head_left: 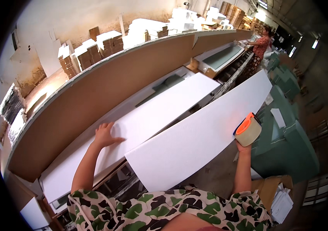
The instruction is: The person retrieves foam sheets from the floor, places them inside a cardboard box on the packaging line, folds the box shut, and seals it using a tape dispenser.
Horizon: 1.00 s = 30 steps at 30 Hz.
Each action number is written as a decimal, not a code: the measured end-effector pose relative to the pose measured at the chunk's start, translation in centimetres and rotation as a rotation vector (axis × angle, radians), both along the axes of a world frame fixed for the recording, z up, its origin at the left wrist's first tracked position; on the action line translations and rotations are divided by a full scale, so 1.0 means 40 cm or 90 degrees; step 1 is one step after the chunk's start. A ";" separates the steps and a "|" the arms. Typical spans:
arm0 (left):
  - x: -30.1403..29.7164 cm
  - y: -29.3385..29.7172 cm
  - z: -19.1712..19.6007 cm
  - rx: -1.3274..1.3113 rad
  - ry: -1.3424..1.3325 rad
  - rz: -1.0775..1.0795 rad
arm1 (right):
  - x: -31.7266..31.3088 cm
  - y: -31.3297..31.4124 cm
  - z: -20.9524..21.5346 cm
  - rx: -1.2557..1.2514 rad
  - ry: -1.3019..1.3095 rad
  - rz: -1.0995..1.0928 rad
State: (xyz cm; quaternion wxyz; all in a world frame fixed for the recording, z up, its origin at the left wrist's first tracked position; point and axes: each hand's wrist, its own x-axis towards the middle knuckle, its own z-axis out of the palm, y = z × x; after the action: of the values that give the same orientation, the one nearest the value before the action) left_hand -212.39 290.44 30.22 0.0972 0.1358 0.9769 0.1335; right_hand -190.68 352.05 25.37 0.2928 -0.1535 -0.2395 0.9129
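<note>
My left hand [107, 135] lies with fingers spread on a long white sheet [164, 106], and nothing is in its grip. That sheet partly covers an open long box with a grey-green panel [167, 82] inside. In my right hand [243, 148] is a tape dispenser [249, 130] with an orange core and a wide roll of pale tape. A second long white sheet [194, 134] slants across in front of me, its lower edge by my right hand. Whether that hand also bears the sheet, I cannot tell.
A long brown cardboard wall [106, 84] stands behind the sheets. Farther along the line is another open box [221, 57], with a person [262, 44] beside it. Green wrapped stacks [287, 146] stand at right, above an open carton [273, 184]. Cardboard stacks [110, 43] line the far wall.
</note>
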 end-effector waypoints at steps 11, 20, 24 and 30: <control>-0.057 0.008 0.004 0.165 -0.112 0.169 | -0.515 0.327 0.151 0.048 -0.117 0.014; -0.005 0.031 0.012 -0.046 0.140 0.308 | -1.202 0.842 0.174 0.275 -0.225 0.012; 0.030 0.189 0.049 0.064 0.142 0.320 | -1.335 1.061 0.175 0.303 -0.377 -0.107; 0.098 0.387 0.033 0.054 0.179 0.275 | -1.192 0.937 0.001 0.330 -0.342 0.068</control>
State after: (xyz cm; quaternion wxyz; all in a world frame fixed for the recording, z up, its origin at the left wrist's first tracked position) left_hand -208.47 305.93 31.54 -0.0763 -0.0547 0.9806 0.1721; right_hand -238.36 389.54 25.42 0.2007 -0.2958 -0.5382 0.7633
